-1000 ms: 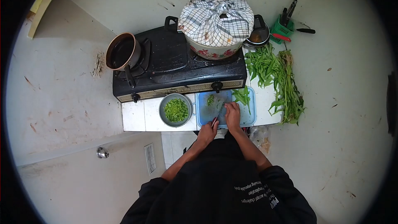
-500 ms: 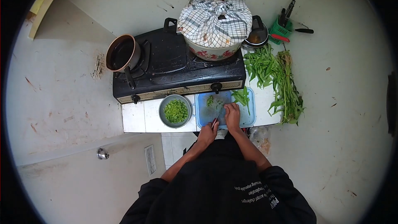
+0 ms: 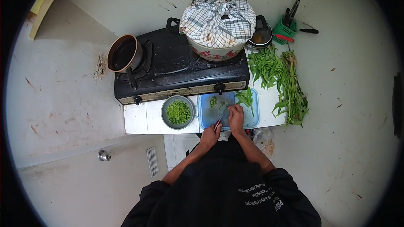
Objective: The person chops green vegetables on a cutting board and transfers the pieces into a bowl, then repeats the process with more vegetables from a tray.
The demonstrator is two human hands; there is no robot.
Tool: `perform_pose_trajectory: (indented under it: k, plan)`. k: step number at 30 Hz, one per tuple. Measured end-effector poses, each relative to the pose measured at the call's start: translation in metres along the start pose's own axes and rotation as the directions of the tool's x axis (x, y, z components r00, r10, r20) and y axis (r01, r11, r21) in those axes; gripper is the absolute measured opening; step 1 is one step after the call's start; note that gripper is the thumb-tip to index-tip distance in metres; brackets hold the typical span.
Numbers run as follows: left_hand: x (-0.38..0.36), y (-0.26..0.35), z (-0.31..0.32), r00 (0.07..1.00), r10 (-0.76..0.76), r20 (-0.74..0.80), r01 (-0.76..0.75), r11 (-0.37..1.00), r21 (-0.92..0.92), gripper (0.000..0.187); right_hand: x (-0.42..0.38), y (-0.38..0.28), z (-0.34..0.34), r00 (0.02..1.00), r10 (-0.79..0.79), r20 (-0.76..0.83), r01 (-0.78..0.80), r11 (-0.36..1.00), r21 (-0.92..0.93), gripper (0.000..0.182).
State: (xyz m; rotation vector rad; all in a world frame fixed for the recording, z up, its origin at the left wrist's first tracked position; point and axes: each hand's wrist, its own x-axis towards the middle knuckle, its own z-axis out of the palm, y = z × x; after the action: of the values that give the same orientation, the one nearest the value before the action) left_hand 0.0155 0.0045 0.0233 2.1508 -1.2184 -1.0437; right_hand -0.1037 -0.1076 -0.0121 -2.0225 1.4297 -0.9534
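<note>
A knife with a dark red handle is gripped in my left hand, its blade over the blue tray. My right hand is closed above the tray beside the blade, and what its fingers pinch is too small to make out. Small chopped green bits lie at the tray's left side. Green leaves rest at its upper right. Left of the tray is a grey bowl of chopped greens.
Behind the tray stands a black stove with a brown pan and a large cloth-topped pot. Leafy stems lie on the right. A green basket of utensils is at the back right.
Both hands remain over the tray in nearly the same place. My left hand and the knife have shifted very slightly.
</note>
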Motion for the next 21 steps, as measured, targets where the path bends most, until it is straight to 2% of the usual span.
perform_pose_trajectory:
  k: [8, 17, 21]
  plan:
    - [0.008, 0.003, 0.004, 0.999, -0.032, -0.011, 0.033, 0.997, 0.071, 0.054, 0.001, 0.002, 0.000, 0.999, -0.039, 0.022, 0.039, 0.999, -0.034, 0.013]
    - [0.002, -0.001, 0.003, 0.999, -0.034, 0.009, 0.033, 0.998, 0.051, 0.055, -0.003, 0.003, -0.002, 0.994, -0.096, 0.042, 0.100, 0.989, -0.108, 0.016]
    - [-0.001, 0.005, -0.002, 0.999, -0.020, 0.026, 0.018, 0.998, 0.057, 0.055, -0.001, -0.001, -0.004, 0.996, -0.054, 0.070, 0.059, 0.996, -0.071, 0.015]
